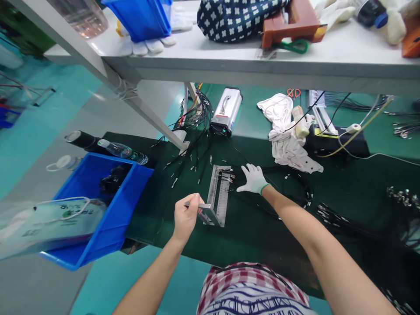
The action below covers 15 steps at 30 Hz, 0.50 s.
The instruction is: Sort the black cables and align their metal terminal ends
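My left hand (pixel 187 215), bare, is closed around a grey metal bar (pixel 212 216), its thumb on top. The bar tilts up over the near end of a flat metal frame with ruler-like markings (pixel 223 203); whether the two are joined I cannot tell. My right hand (pixel 253 179), in a white glove, lies with fingers spread over black cables (pixel 306 186), just right of the frame. Some cable ends with small metal tips lie across the frame's far part. The cables run back in a loop under and beyond the glove.
A blue bin (pixel 95 245) stands left, with a plastic bottle (pixel 123 151) behind it. Ahead are a silver box-shaped device (pixel 227 109), loose cables (pixel 205 107) and a white cloth (pixel 278 127). Cable bundles (pixel 341 221) lie right. A white shelf (pixel 229 65) overhangs the far side.
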Each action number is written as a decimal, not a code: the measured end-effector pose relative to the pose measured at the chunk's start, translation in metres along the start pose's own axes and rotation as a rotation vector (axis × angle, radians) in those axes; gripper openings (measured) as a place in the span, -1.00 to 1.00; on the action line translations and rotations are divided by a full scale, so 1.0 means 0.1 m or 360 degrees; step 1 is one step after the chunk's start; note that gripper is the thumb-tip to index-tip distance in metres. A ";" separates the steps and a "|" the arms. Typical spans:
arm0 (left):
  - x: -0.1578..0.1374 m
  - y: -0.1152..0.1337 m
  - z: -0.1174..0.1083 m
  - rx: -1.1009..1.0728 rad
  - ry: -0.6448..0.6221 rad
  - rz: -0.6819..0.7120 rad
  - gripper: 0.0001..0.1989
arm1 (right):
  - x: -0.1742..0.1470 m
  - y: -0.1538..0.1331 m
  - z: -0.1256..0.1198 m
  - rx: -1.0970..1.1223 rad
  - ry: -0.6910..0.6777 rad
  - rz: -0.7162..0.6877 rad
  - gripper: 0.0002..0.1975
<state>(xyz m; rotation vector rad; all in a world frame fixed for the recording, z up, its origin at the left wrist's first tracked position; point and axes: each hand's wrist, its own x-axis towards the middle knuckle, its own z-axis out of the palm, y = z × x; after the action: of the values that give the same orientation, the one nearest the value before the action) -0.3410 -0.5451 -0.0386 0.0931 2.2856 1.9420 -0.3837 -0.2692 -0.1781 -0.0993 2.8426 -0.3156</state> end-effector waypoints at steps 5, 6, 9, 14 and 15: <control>0.04 0.00 -0.05 0.0117 0.0039 -0.0020 -0.54 | -0.50 0.08 0.04 -0.0041 -0.0092 0.0013 0.09; 0.03 0.00 -0.08 0.0124 0.0076 -0.0017 -0.54 | -0.63 0.09 0.04 -0.0045 -0.0118 0.0037 0.01; 0.01 -0.01 -0.18 0.0141 0.0156 -0.0035 -0.55 | -1.04 0.06 0.06 -0.0023 -0.0220 0.0042 -0.29; 0.32 -0.16 -0.14 0.0327 0.0176 -0.0224 -0.58 | -1.72 -0.08 0.19 0.0079 -0.0410 -0.0173 -0.55; 0.45 -0.24 -0.08 0.0404 0.0173 -0.0241 -0.59 | -1.81 -0.10 0.21 0.0112 -0.0428 -0.0218 -0.56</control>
<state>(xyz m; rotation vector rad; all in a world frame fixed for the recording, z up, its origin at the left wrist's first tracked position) -0.3853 -0.5508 -0.0641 -0.1586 2.5170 1.6151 -0.2038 -0.2652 -0.1476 -0.2994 2.5608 -0.3983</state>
